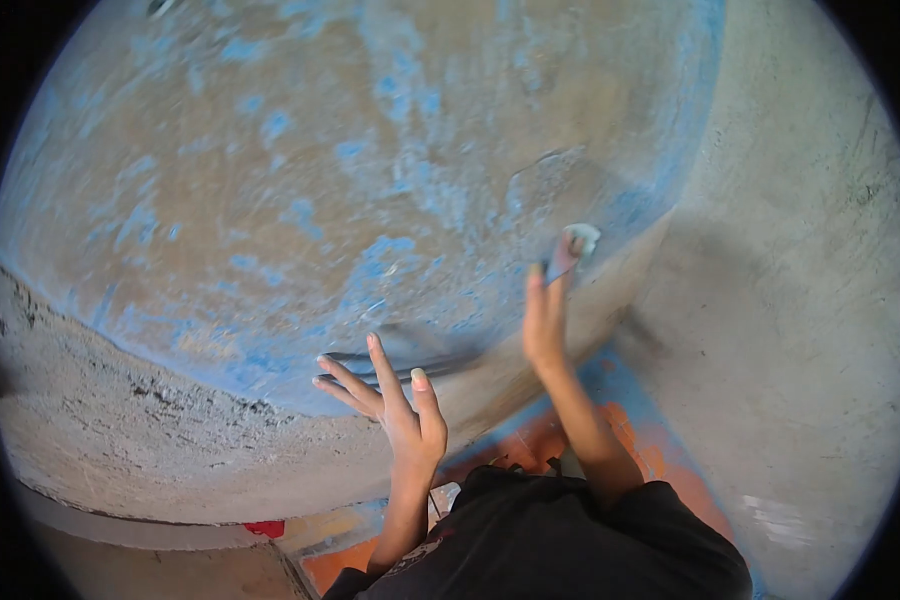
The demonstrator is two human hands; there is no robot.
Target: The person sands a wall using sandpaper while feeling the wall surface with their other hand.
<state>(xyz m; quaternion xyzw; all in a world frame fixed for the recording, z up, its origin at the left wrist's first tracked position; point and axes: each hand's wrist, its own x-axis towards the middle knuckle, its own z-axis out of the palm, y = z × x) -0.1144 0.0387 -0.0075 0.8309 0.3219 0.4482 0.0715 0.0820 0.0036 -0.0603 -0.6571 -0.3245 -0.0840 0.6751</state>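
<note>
My left hand [407,420] is over the near edge of a worn surface [300,270] with patchy blue paint, fingers spread. Beside its fingertips lies a smooth, dark grey elongated strip [435,362], partly smeared by motion; whether the fingers touch it cannot be made out. Further right, my right hand [547,315] reaches over the same surface near its right corner. A small pale, whitish lump [583,238] shows at its fingertips, blurred, and its kind is unclear.
The painted surface has a rough, thick concrete edge [150,410] along the front. A grey concrete area [790,300] fills the right side. Orange and blue paint [630,440] shows below, near my dark shirt [560,545]. A small red thing [264,528] is at lower left.
</note>
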